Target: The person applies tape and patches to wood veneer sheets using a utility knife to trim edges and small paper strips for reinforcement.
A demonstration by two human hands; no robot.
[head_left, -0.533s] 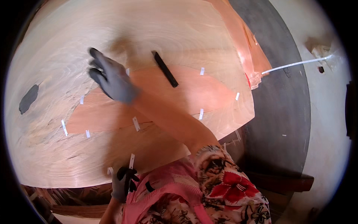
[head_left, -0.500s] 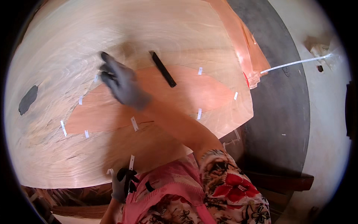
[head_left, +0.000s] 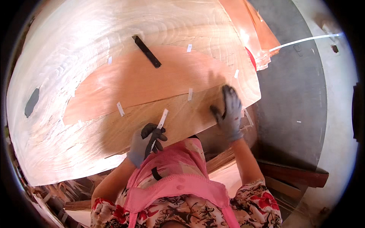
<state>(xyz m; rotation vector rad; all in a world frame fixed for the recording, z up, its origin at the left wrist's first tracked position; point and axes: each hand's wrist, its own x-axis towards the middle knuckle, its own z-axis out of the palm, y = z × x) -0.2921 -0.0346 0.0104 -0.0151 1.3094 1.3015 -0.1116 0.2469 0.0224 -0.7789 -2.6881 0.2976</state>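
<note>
A large pale wood veneer sheet (head_left: 152,19) lies before me, with a curved reddish veneer patch (head_left: 110,89) in it. Short white tape pieces (head_left: 120,109) sit along the seam. My left hand (head_left: 146,141), in a grey glove with dark fingers, pinches a white tape strip (head_left: 162,118) that sticks up over the sheet's near edge. At the near right edge my right hand (head_left: 229,112), gloved alike, rests on the veneer, its thumb and fingers apart and holding nothing. A black utility knife (head_left: 147,52) lies across the patch's far edge.
Dark grey table surface (head_left: 292,87) extends to the right. Orange-red veneer sheets (head_left: 253,22) lie under the far right corner, with a white measuring tape (head_left: 304,40) running rightward from them. A dark oval (head_left: 32,102) shows at the left. Wood scraps (head_left: 72,192) lie below the near edge.
My right hand has swung from above the patch's left part to the near right edge. My left hand, keeping its tape strip, has come up and rightward. The whole view has shifted slightly.
</note>
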